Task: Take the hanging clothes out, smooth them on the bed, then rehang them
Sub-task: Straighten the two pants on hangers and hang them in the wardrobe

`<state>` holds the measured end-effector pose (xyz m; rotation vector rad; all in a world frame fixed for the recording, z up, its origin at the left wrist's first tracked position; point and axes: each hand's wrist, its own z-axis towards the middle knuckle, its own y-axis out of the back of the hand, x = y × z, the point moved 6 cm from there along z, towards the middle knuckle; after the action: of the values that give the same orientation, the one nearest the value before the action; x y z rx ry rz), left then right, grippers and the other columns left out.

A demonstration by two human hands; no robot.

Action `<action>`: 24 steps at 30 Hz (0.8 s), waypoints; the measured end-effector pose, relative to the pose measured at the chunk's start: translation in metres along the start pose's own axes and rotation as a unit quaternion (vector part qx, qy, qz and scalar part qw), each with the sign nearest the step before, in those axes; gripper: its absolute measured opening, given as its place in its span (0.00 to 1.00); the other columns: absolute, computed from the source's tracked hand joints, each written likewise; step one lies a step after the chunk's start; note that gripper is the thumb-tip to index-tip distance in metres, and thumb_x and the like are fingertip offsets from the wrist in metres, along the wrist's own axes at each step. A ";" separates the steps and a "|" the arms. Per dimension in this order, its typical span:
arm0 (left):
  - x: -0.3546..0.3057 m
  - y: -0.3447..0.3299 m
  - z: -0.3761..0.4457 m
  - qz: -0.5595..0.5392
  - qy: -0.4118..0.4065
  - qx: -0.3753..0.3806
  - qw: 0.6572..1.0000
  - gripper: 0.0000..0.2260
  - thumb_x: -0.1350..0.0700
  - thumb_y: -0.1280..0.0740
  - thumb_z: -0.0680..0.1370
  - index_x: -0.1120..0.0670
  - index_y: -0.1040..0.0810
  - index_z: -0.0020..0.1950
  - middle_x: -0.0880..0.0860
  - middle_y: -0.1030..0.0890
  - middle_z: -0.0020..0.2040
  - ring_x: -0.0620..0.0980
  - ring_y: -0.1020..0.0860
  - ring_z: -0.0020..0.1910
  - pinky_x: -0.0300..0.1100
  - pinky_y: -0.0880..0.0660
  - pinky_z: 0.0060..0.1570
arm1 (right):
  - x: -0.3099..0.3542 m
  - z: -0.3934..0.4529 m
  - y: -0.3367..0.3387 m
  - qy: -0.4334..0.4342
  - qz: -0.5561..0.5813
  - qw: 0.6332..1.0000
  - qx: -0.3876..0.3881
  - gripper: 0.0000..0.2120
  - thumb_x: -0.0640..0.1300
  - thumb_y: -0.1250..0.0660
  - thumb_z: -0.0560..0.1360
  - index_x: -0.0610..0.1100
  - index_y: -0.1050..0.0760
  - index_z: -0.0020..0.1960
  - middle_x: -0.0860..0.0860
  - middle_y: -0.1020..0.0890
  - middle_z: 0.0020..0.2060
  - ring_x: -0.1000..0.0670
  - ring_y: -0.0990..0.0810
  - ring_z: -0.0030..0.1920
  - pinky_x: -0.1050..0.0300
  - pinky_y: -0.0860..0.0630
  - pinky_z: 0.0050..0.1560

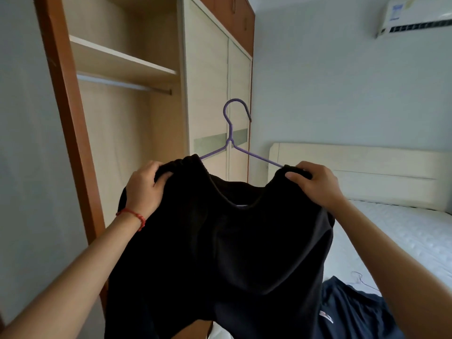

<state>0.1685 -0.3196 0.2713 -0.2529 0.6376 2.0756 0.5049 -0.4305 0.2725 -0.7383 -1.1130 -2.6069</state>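
A black shirt point(232, 253) hangs on a purple wire hanger point(231, 133) that I hold up in front of me, its hook upright. My left hand point(144, 189) grips the shirt's left shoulder over the hanger arm. My right hand point(315, 184) grips the right shoulder the same way. The open wardrobe point(127, 133) stands at the left with a bare metal rail point(122, 84) under a shelf. The bed point(403, 231) with a white mattress lies at the right.
A dark garment point(352, 311) lies on the bed's near corner, with a pale wire hanger point(362, 281) beside it. The wardrobe's sliding doors point(217, 99) are pushed to the right. An air conditioner point(415, 17) hangs high on the right wall. The cream headboard point(354, 172) backs the bed.
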 end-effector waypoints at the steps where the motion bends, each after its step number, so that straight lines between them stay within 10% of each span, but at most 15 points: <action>1: 0.006 0.003 0.000 -0.005 0.004 0.016 1.000 0.08 0.59 0.36 0.76 0.63 0.23 0.48 0.59 0.21 0.44 0.54 0.24 0.42 0.44 0.30 0.41 | 0.002 -0.008 0.003 -0.013 0.001 1.000 -0.017 0.07 0.54 0.35 0.73 0.51 0.23 0.44 0.51 0.19 0.39 0.48 0.24 0.44 0.56 0.34 0.46; 9: 0.038 0.006 -0.013 -0.129 0.099 0.131 0.978 0.09 0.57 0.40 0.79 0.47 0.27 0.40 0.48 0.24 0.36 0.46 0.27 0.37 0.24 0.33 0.33 | 0.005 -0.056 0.061 -0.091 -0.021 0.989 -0.119 0.08 0.55 0.33 0.71 0.52 0.22 0.44 0.52 0.19 0.39 0.48 0.23 0.46 0.53 0.31 0.52; 14: -0.006 0.009 0.000 -0.200 0.054 0.165 0.964 0.11 0.55 0.40 0.79 0.54 0.23 0.58 0.51 0.23 0.56 0.48 0.26 0.55 0.30 0.33 0.52 | 0.013 -0.072 0.101 -0.093 -0.025 0.983 -0.155 0.13 0.61 0.34 0.65 0.54 0.22 0.43 0.52 0.17 0.39 0.46 0.20 0.47 0.46 0.25 0.55; 24: -0.133 -0.012 -0.002 -0.136 -0.059 0.220 0.964 0.15 0.49 0.41 0.79 0.58 0.23 0.55 0.56 0.20 0.46 0.54 0.23 0.46 0.42 0.31 0.44 | 0.011 -0.118 0.193 -0.095 -0.062 0.967 -0.227 0.11 0.56 0.32 0.70 0.51 0.19 0.47 0.51 0.15 0.44 0.46 0.20 0.50 0.52 0.30 0.57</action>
<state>0.2517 -0.4113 0.3201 0.0382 0.9158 1.6236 0.5260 -0.6492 0.3278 -1.0588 -0.6174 -2.9913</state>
